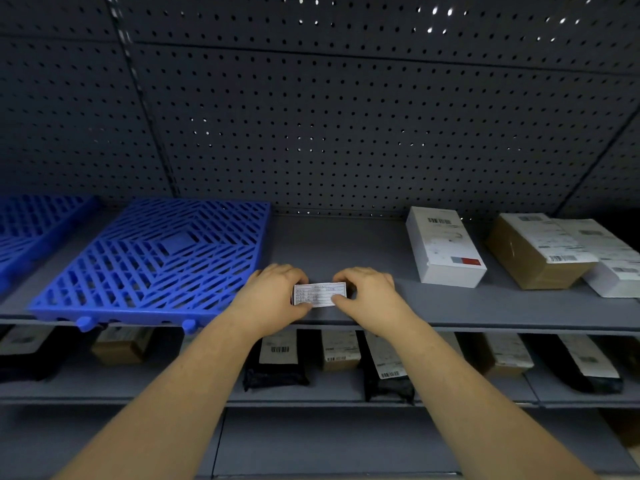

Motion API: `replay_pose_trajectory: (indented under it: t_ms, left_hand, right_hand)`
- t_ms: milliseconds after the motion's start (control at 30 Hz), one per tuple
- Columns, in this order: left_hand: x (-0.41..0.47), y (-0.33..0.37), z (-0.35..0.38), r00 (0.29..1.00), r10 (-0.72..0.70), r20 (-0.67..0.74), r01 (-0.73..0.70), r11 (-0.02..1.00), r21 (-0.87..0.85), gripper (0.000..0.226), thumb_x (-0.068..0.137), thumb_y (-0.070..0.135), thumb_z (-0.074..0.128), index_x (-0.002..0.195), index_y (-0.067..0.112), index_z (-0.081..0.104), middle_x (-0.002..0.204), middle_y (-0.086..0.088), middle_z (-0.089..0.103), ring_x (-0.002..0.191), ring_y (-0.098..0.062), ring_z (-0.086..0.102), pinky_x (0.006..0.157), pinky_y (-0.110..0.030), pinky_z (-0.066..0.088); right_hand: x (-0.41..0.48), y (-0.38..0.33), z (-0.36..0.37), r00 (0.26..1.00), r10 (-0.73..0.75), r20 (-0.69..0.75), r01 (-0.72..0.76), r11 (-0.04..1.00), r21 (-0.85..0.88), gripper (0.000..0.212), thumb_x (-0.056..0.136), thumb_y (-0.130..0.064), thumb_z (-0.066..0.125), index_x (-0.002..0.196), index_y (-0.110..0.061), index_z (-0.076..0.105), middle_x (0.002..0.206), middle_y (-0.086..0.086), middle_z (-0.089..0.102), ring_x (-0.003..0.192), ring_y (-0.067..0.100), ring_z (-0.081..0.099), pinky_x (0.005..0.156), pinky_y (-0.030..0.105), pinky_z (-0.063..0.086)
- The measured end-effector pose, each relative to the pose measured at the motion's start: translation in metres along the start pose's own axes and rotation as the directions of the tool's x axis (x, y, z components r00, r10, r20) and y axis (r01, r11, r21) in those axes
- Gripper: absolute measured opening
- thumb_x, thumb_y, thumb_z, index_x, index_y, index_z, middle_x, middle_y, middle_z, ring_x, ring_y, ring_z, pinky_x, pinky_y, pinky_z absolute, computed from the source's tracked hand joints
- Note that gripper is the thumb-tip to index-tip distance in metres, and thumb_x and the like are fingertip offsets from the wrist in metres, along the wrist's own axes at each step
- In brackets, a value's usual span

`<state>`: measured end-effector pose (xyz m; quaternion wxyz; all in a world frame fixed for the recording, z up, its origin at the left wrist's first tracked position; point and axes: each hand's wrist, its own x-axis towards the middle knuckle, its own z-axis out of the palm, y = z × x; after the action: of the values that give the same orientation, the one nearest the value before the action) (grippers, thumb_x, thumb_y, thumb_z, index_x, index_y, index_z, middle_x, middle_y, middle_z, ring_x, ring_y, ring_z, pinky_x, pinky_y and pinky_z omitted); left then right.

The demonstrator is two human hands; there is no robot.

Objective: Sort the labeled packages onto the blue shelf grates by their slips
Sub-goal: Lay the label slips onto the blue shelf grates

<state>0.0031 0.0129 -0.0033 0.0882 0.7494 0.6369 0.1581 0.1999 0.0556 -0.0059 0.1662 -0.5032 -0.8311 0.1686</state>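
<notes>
While both hands grip the paper slip (pixel 319 294) at the front edge of the grey shelf (pixel 346 244), that slip serves as the reference point for the layout below.

Far left of the slip, a second blue grate (pixel 31 226) runs out of frame. Directly left of the slip lies the blue shelf grate (pixel 156 258), flat on the shelf, its front pegs overhanging the shelf lip; nothing rests on it.

The left hand (pixel 273 299) holds the slip's left end, thumb below and fingers curled over the top. The right hand (pixel 370 296) holds the slip's right end the same way, thumb pressed on the lower right corner. The slip is white with a red border and printed lines; the text is too small to read.

Right of the slip, well apart, a white box (pixel 443 247) lies flat with a barcode at its far end. Further right sits a brown carton (pixel 533 258) bearing a shipping label, touching a white package (pixel 609 268) at the frame edge.

Below the slip, the lower shelf (pixel 138 386) carries a row of labeled packages (pixel 277 362), dark bags and small brown boxes.
</notes>
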Motion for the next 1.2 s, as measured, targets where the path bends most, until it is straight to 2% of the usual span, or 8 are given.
replay_pose_trajectory:
  t_ms: [200,300,433,567,700,900,1000,1200]
  left_hand:
    - [-0.005,0.002,0.002,0.999,0.006,-0.039,-0.005,0.999,0.035,0.041,0.083,0.047,0.063,0.119,0.028,0.057,0.108,0.010,0.056,0.107,-0.013,0.047,0.093,-0.035,0.038]
    - [-0.008,0.005,0.000,0.998,0.009,-0.069,-0.007,1.000,0.027,0.051,0.080,0.050,0.066,0.124,0.029,0.054,0.112,0.010,0.054,0.108,-0.013,0.046,0.094,-0.037,0.039]
    - [-0.013,0.009,-0.005,0.992,0.031,-0.119,-0.023,0.998,0.062,0.058,0.077,0.046,0.071,0.129,0.029,0.051,0.117,0.010,0.053,0.111,-0.013,0.044,0.094,-0.033,0.037]
    - [-0.021,0.013,-0.016,0.983,0.047,-0.175,-0.031,0.995,0.093,0.057,0.078,0.045,0.071,0.129,0.030,0.051,0.117,0.012,0.052,0.113,-0.012,0.041,0.095,-0.032,0.033]
    - [-0.035,0.016,-0.032,0.973,0.094,-0.212,-0.075,0.992,0.097,0.048,0.080,0.044,0.069,0.124,0.030,0.054,0.113,0.013,0.052,0.110,-0.011,0.042,0.094,-0.031,0.032]
    - [-0.067,0.005,-0.063,0.962,0.108,-0.252,-0.082,0.990,0.112,0.048,0.082,0.044,0.066,0.126,0.028,0.054,0.113,0.013,0.051,0.111,-0.010,0.041,0.098,-0.030,0.028]
    - [-0.094,-0.014,-0.081,0.955,0.101,-0.279,-0.073,0.991,0.111,0.046,0.083,0.042,0.066,0.125,0.027,0.055,0.111,0.012,0.051,0.109,-0.012,0.042,0.095,-0.029,0.028]
    - [-0.171,-0.067,-0.125,0.941,0.076,-0.331,-0.037,0.992,0.123,0.044,0.082,0.041,0.067,0.122,0.027,0.056,0.111,0.012,0.052,0.108,-0.013,0.044,0.093,-0.030,0.032]
  right_hand:
    - [-0.001,-0.001,-0.002,0.998,0.066,0.008,-0.066,0.990,0.121,0.024,0.092,-0.019,0.060,0.114,-0.025,0.069,0.094,-0.012,0.059,0.100,0.014,0.058,0.100,0.034,0.039]
    - [-0.001,-0.001,-0.005,0.993,0.114,-0.001,-0.108,0.948,0.301,0.021,0.089,-0.014,0.062,0.102,-0.026,0.073,0.088,-0.011,0.066,0.087,0.012,0.061,0.082,0.024,0.049]
    - [-0.001,-0.003,-0.016,0.990,0.141,0.028,-0.137,0.869,0.475,0.021,0.087,-0.010,0.064,0.090,-0.030,0.070,0.082,-0.008,0.066,0.072,0.008,0.059,0.062,0.014,0.045]
    - [-0.004,-0.009,-0.028,0.992,0.103,0.077,-0.129,0.823,0.553,0.024,0.085,-0.009,0.067,0.086,-0.032,0.071,0.086,0.000,0.069,0.076,0.012,0.060,0.073,0.030,0.050]
    - [-0.013,-0.021,-0.038,0.993,0.076,0.085,-0.112,0.788,0.605,0.020,0.086,-0.008,0.068,0.090,-0.027,0.072,0.099,0.011,0.072,0.085,0.021,0.062,0.083,0.034,0.051]
    - [-0.032,-0.064,-0.037,0.999,0.032,0.013,-0.034,0.775,0.631,0.026,0.085,-0.012,0.072,0.096,-0.034,0.068,0.083,-0.006,0.058,0.072,0.008,0.052,0.066,0.023,0.044]
    - [-0.042,-0.100,-0.026,1.000,0.000,-0.007,0.004,0.758,0.653,0.030,0.084,-0.012,0.074,0.104,-0.034,0.067,0.085,-0.010,0.059,0.073,0.003,0.055,0.071,0.021,0.047]
    - [-0.060,-0.192,0.012,0.999,0.014,-0.029,0.010,0.731,0.682,0.024,0.088,-0.011,0.069,0.100,-0.032,0.068,0.094,0.003,0.070,0.079,0.016,0.061,0.078,0.039,0.053]
